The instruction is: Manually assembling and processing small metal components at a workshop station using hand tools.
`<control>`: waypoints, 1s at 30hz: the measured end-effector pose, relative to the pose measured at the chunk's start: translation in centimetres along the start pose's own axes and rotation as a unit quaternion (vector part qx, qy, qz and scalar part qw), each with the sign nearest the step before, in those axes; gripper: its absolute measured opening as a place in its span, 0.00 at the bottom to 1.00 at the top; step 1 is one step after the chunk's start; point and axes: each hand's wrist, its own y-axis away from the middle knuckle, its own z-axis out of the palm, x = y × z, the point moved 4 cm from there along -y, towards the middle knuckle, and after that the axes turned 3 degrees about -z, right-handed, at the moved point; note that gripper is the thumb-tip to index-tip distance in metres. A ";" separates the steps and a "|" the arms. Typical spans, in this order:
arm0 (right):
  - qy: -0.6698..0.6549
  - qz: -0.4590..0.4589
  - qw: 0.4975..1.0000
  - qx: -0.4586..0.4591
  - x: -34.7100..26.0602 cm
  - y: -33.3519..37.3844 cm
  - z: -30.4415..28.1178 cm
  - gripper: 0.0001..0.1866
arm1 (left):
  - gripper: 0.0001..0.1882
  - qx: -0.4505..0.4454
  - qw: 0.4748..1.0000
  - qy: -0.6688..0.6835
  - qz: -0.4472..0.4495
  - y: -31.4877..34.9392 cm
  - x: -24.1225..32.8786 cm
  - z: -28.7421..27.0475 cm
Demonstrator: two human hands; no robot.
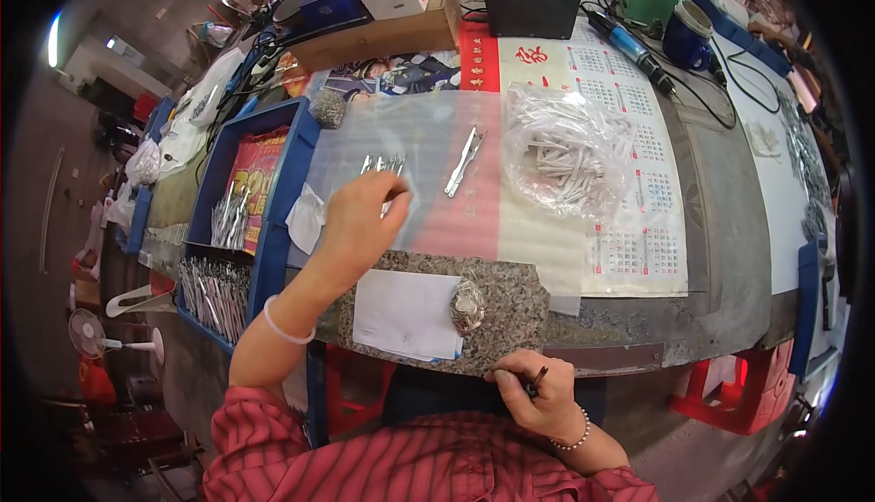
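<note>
My left hand [360, 220] is over the plastic sheet, its fingers curled together beside a group of slim silvery metal pieces [383, 164]. Whatever lies between those fingertips is too small to make out. Two similar metal pieces [465, 163] lie side by side to the right. At the table's front edge my right hand [538, 394] is closed around a thin dark stick-like tool [540, 376], mostly hidden in the fist. Just beyond it, a speckled stone slab [510, 311] carries white paper [401, 312] and a small round wad of shiny material [468, 308].
A blue tray [273, 192] on the left holds bundles of metal pieces. Beyond the slab sits a clear bag of white slender parts [570, 160]. A blue handheld rotary tool [629, 51], cables, a blue mug [687, 37] and a black box [530, 5] stand toward the back.
</note>
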 end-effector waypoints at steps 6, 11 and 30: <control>0.004 -0.055 0.998 0.027 0.2 0.1 0.3 0.04 | 0.14 -0.136 0.986 0.047 -0.081 -6.0 -0.5 6.9; 0.008 -0.073 0.997 0.031 0.3 0.3 0.5 0.05 | 0.13 -0.238 0.963 0.003 -0.125 -7.8 -1.4 9.1; -0.066 0.109 0.989 0.076 -1.5 -0.9 -3.8 0.06 | 0.07 -0.033 0.913 0.369 -0.169 10.8 2.2 -6.5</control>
